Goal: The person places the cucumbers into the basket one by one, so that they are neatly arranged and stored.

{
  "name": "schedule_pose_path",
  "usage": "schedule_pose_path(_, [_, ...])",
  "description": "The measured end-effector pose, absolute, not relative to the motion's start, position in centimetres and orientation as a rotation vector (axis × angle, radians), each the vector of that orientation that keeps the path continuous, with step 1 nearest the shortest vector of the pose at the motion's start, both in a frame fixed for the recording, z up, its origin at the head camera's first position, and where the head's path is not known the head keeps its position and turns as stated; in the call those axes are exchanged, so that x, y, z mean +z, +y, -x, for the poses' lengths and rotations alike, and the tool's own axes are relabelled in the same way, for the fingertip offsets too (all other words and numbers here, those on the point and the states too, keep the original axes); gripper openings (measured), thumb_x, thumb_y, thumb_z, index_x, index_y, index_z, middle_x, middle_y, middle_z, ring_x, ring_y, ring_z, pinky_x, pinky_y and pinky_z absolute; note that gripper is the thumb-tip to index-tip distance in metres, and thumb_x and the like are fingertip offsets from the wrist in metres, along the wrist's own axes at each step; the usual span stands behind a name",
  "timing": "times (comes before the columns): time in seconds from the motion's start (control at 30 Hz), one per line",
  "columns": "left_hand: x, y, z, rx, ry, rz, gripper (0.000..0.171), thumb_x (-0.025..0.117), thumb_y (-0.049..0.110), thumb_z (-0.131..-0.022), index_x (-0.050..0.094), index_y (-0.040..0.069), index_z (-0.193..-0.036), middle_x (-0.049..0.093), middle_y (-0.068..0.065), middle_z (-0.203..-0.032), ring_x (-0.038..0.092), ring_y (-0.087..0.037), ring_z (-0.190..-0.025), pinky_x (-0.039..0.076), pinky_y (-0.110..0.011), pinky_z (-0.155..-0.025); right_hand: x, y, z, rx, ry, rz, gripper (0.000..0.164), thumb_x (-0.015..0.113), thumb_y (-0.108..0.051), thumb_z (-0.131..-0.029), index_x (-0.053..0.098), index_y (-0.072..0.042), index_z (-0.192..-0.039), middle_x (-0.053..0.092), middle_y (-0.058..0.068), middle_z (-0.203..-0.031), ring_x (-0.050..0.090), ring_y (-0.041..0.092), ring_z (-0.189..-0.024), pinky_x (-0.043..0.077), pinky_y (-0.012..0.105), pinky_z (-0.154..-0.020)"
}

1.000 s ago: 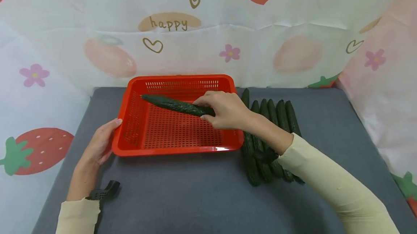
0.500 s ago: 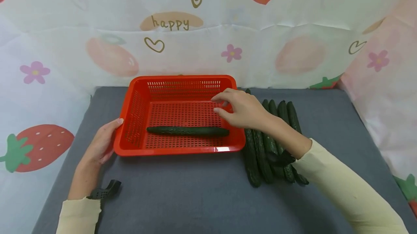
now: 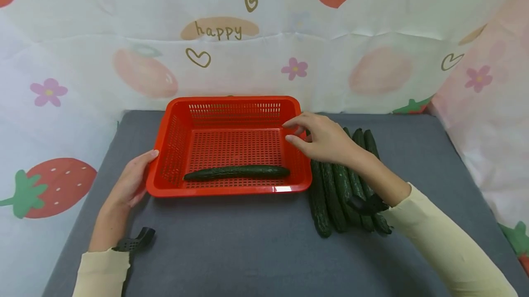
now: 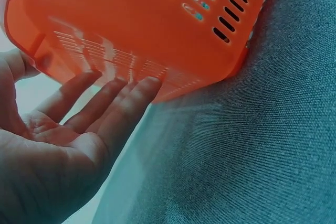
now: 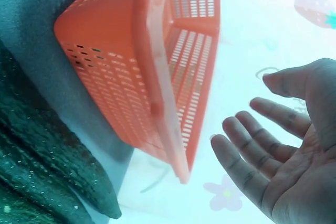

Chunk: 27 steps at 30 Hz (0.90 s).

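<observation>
- Right hand (image 3: 320, 140) is farther right, fingers apart, empty;
- left hand (image 3: 131, 178) pinches the red basket (image 3: 231, 191);
- a hard tug there might make the cucumber (image 3: 237, 172) roll.

Head view evenly lit; glare on basket rim (image 3: 231, 191), soft shadow on table (image 3: 231, 251). Wrist views teal-tinted; backdrop (image 5: 247, 40) washed out in right.

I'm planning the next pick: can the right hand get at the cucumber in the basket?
Probably yes: the right hand holds nothing and hovers by the basket, whose top is open, and nothing lies over the cucumber inside.
</observation>
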State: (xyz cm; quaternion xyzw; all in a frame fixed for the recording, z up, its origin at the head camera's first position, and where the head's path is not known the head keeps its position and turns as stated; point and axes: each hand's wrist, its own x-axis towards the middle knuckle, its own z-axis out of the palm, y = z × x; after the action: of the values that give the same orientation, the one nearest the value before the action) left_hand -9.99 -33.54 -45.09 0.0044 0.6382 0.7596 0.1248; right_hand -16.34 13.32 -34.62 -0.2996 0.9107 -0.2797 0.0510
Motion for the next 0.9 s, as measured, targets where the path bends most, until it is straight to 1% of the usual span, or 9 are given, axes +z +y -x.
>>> schedule_pose_path(0.1, [-45.0,-33.4,9.9,2.195,1.895,0.003,0.023,0.048,0.027,-0.114,0.064,0.015,-0.125,0.076,0.006,-0.107,0.074,-0.007,-0.091,0.064,-0.023,-0.08,-34.9,13.8,16.1,-0.857,2.771,0.886,0.036,0.069,-0.026,-0.103,0.069,-0.013,-0.137,0.07,0.01,-0.119,0.068,0.02,-0.09,0.059,0.04,-0.08])
schedule_pose_path(0.2, [-44.9,-33.3,10.0,2.182,1.909,0.015,0.023,0.049,0.028,-0.114,0.064,0.016,-0.124,0.076,0.006,-0.106,0.074,-0.006,-0.09,0.064,-0.022,-0.08,-35.2,14.4,15.9,-0.879,2.762,0.861,0.037,0.069,-0.025,-0.103,0.068,-0.012,-0.138,0.07,0.011,-0.123,0.071,0.023,-0.096,0.062,0.045,-0.086])
schedule_pose_path(0.3, [-44.9,-33.4,10.0,2.187,1.895,0.024,0.022,0.048,0.028,-0.114,0.066,0.017,-0.122,0.077,0.006,-0.103,0.074,-0.006,-0.088,0.064,-0.022,-0.079,-35.4,15.0,15.7,-0.911,2.747,0.848,0.039,0.068,-0.025,-0.104,0.067,-0.01,-0.14,0.069,0.013,-0.131,0.071,0.025,-0.105,0.063,0.048,-0.09])
schedule_pose_path(0.43, [-45.0,-33.5,10.0,2.189,1.878,0.043,0.022,0.048,0.028,-0.114,0.066,0.018,-0.12,0.077,0.006,-0.101,0.074,-0.006,-0.086,0.064,-0.022,-0.078,-35.8,15.9,15.5,-0.948,2.733,0.826,0.04,0.067,-0.024,-0.105,0.065,-0.009,-0.141,0.068,0.013,-0.134,0.069,0.026,-0.111,0.063,0.05,-0.092])
schedule_pose_path(0.5, [-45.0,-33.5,10.0,2.186,1.871,0.047,0.023,0.047,0.028,-0.114,0.067,0.018,-0.12,0.077,0.006,-0.1,0.074,-0.007,-0.085,0.064,-0.023,-0.078,-36.0,16.3,15.4,-0.975,2.728,0.818,0.04,0.066,-0.023,-0.105,0.064,-0.008,-0.142,0.067,0.014,-0.134,0.068,0.027,-0.112,0.063,0.051,-0.093])
schedule_pose_path(0.77, [-45.1,-33.6,10.0,2.186,1.862,0.08,0.024,0.047,0.029,-0.114,0.069,0.021,-0.116,0.077,0.008,-0.097,0.074,-0.005,-0.082,0.064,-0.022,-0.075,-37.0,17.6,14.6,-1.06,2.727,0.791,0.039,0.067,-0.021,-0.105,0.064,-0.007,-0.141,0.065,0.015,-0.138,0.068,0.029,-0.116,0.064,0.047,-0.091])
schedule_pose_path(0.9, [-45.1,-33.7,10.0,2.196,1.862,0.061,0.025,0.045,0.028,-0.114,0.069,0.02,-0.116,0.078,0.008,-0.098,0.074,-0.006,-0.083,0.064,-0.022,-0.075,-37.6,18.2,14.2,-1.083,2.745,0.781,0.039,0.067,-0.02,-0.105,0.064,-0.006,-0.141,0.065,0.017,-0.139,0.069,0.034,-0.117,0.064,0.049,-0.091])
